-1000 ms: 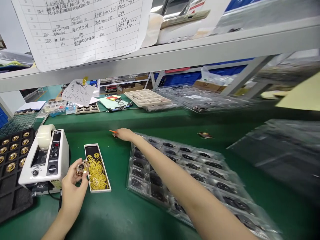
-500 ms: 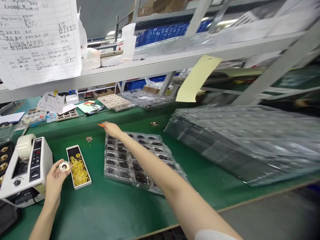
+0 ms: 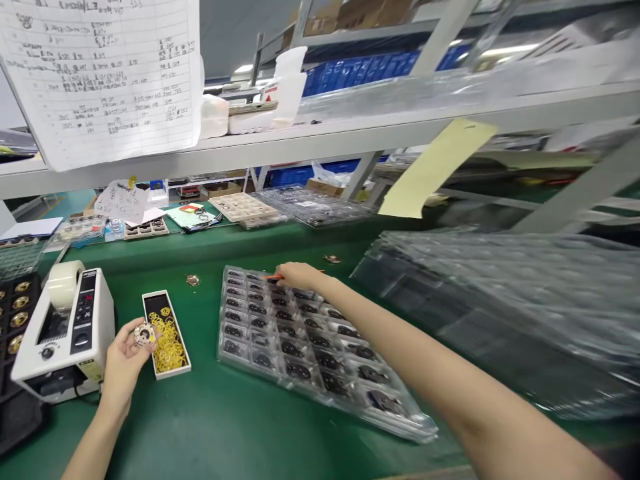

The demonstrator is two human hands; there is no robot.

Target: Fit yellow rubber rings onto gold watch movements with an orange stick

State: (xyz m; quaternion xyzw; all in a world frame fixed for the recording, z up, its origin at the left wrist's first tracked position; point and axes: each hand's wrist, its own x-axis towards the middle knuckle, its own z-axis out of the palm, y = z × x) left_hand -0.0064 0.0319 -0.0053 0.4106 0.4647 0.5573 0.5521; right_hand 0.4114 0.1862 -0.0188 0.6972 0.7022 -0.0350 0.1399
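Note:
My left hand (image 3: 125,350) pinches a small round metal part (image 3: 145,335) with a dark centre, resembling a watch movement, at the left. Just beside it, a white narrow box (image 3: 185,360) holds many yellow ring-shaped pieces (image 3: 169,347). My right hand (image 3: 299,275) reaches over the far side of a clear compartment tray (image 3: 280,380) and is closed round a thin orange tool (image 3: 274,277); its exact kind cannot be made out. Dark parts (image 3: 297,369) fill the tray's pockets. My right forearm hides some of the tray.
A white tape dispenser (image 3: 93,333) stands left, by a black tray (image 3: 17,320) of gold-coloured parts. Two small metal parts (image 3: 193,280) (image 3: 331,259) lie behind the box and tray. Stacked clear trays (image 3: 500,313) occupy the right. A shelf beam (image 3: 320,143) crosses above, with a yellow tag (image 3: 440,167).
My right hand has moved right with the orange tool, from the tray's far left corner to over its far edge. My left hand still holds the round part. The view has shifted slightly.

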